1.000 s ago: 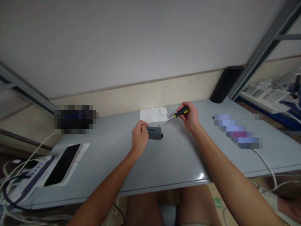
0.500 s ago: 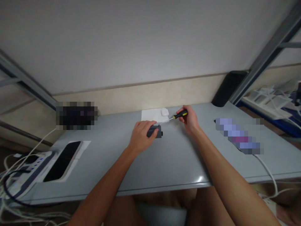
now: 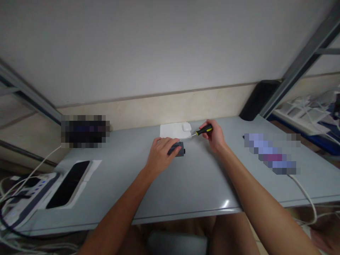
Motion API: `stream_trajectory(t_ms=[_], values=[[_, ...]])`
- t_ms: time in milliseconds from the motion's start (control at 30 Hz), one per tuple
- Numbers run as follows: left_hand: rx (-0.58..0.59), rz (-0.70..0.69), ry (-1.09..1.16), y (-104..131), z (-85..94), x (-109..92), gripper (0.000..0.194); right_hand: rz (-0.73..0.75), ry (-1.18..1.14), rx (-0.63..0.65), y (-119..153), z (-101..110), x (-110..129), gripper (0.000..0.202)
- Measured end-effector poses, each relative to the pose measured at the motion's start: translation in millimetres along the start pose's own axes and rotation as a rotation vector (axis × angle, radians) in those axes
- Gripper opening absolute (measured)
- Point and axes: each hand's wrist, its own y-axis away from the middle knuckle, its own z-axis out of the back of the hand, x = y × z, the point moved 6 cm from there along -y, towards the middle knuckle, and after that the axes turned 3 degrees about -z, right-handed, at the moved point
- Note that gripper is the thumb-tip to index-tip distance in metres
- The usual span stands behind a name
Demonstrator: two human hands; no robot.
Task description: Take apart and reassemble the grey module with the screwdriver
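A small dark grey box with a row of slots [image 3: 181,150] rests on the grey desk [image 3: 191,184]. My left hand [image 3: 162,152] is closed over its left part, thumb in front and fingers on top, hiding much of it. In my right hand [image 3: 215,135] is a screwdriver [image 3: 204,130] with a black and yellow handle, gripped by the fingers. Its thin metal shaft slopes down leftward to the top of the grey box. Whether the tip touches the box I cannot tell.
Behind the box lie a white sheet [image 3: 170,130] and a small white case [image 3: 186,126]. A phone [image 3: 70,184] and a power strip [image 3: 32,202] are at the left. A black cylinder [image 3: 257,101] stands back right, and a blurred-out item [image 3: 268,152] with a white cable lies in front.
Both hands keep their holds, with the screwdriver still angled at the box. The whole view has shifted very slightly; little else differs.
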Motion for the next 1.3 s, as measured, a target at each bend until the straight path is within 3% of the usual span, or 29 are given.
stream_trajectory(t_ms=[1300], values=[[0.055, 0.017, -0.008, 0.3, -6.3, -0.2, 0.037, -0.021, -0.029, 0.025, 2.8, -0.7, 2.1, 0.035]])
